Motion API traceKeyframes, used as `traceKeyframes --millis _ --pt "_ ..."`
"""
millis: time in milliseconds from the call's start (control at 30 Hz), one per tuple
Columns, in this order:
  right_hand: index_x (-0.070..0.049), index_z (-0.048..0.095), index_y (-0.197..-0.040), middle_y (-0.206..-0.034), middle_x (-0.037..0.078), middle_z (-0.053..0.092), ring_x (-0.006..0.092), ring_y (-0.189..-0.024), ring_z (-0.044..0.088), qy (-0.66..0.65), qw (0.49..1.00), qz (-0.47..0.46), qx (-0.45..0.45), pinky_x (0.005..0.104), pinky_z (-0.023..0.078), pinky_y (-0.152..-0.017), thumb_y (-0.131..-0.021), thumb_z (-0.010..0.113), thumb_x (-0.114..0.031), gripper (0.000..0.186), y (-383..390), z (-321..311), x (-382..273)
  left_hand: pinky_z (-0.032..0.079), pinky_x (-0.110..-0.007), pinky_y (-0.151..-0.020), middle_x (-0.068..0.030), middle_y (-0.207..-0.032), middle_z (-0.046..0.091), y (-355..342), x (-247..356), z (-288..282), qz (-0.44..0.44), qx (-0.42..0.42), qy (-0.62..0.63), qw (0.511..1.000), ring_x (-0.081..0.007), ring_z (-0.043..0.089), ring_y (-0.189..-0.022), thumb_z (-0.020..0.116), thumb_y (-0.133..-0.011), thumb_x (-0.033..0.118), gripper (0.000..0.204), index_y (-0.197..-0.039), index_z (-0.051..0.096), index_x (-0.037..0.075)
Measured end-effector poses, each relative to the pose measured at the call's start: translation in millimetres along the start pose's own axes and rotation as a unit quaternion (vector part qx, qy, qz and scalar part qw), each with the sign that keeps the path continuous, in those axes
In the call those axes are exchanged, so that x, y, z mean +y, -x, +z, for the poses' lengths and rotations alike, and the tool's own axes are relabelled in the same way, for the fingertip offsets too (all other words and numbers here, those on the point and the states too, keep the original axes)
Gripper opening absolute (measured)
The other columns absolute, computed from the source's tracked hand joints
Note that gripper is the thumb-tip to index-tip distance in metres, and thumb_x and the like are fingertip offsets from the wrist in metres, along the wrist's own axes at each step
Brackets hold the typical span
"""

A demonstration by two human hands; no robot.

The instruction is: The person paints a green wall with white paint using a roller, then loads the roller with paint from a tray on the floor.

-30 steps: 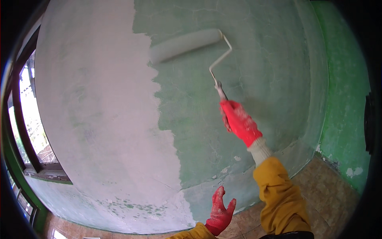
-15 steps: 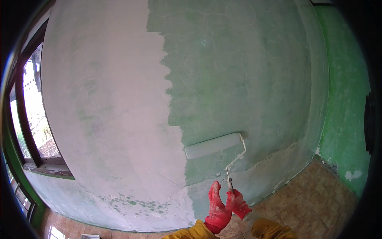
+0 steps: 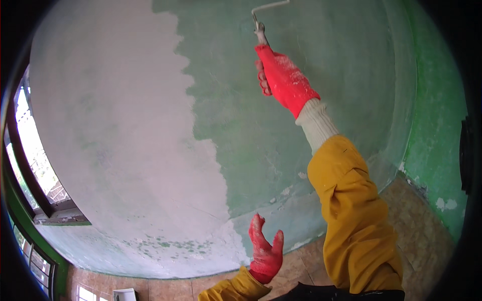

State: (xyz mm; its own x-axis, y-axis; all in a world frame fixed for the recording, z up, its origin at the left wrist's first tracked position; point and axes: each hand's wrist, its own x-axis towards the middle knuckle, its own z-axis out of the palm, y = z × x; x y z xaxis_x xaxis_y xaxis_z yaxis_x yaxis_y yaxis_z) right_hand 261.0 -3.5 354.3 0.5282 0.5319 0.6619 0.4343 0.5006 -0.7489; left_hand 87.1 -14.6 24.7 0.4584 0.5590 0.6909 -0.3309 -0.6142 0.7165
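Observation:
High against the wall, my right hand (image 3: pixel 286 78) in a red, paint-spotted glove wraps round the handle of a paint roller (image 3: pixel 260 34). Part of the bent wire frame shows at the top edge; the roller's sleeve is out of view. My left hand (image 3: pixel 266 253), gloved in red too, is held low with fingers and thumb apart and nothing in it. Facing me is a wall whose left part has a whitish coat (image 3: pixel 130 110) with faint green showing through. The right part is dull green (image 3: pixel 241 135), and a jagged edge divides the two.
Dark-framed windows (image 3: pixel 42 150) stand at the left. A bright green side wall (image 3: pixel 432 165) with chipped patches meets the wall at the right. Brown tiles cover the floor (image 3: pixel 170 288), where a white tray-like container (image 3: pixel 124 295) sits at the bottom left.
My right hand has gone up from low by the left hand, carrying the roller out past the top edge. The left hand stays low, now apart from the right and the handle.

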Motion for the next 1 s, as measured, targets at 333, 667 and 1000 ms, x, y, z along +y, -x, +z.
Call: traceKeyframes --millis 333,667,1000 --pt "0.000 0.059 -0.087 -0.070 0.017 0.059 0.0255 -0.065 0.055 0.216 0.952 0.197 0.094 0.0403 0.044 -0.061 -0.094 0.054 -0.037 0.038 320.8 -33.0 274.9 0.028 -0.042 -0.111 -0.0145 -0.150 0.024 -0.9 11.6 -32.2 -0.033 -0.018 0.023 0.999 -0.0303 0.033 -0.136 0.049 -0.085 -0.010 0.072 -0.148 0.017 0.000" --pt "-0.004 0.057 -0.083 -0.072 0.019 0.061 0.0398 -0.070 0.059 0.193 0.911 0.357 0.070 0.0464 0.044 -0.062 -0.093 0.052 -0.040 0.038 473.4 -40.9 330.0 0.039 -0.042 -0.104 -0.0228 -0.140 0.034 4.2 3.7 -27.8 0.032 -0.028 -0.055 0.998 -0.0345 0.045 -0.124 0.064 -0.083 0.002 0.074 -0.145 0.022 -0.005" --pt "-0.009 0.051 -0.087 -0.054 0.000 0.047 0.0126 -0.046 0.049 0.100 0.983 0.154 0.030 0.0288 0.040 -0.046 -0.098 0.044 -0.045 0.038 156.2 6.3 115.1 0.039 -0.041 -0.102 -0.0235 -0.135 0.039 11.6 -13.1 -7.0 0.049 -0.001 -0.054 0.997 -0.0335 0.046 -0.121 0.066 -0.084 0.008 0.072 -0.143 0.026 -0.003"
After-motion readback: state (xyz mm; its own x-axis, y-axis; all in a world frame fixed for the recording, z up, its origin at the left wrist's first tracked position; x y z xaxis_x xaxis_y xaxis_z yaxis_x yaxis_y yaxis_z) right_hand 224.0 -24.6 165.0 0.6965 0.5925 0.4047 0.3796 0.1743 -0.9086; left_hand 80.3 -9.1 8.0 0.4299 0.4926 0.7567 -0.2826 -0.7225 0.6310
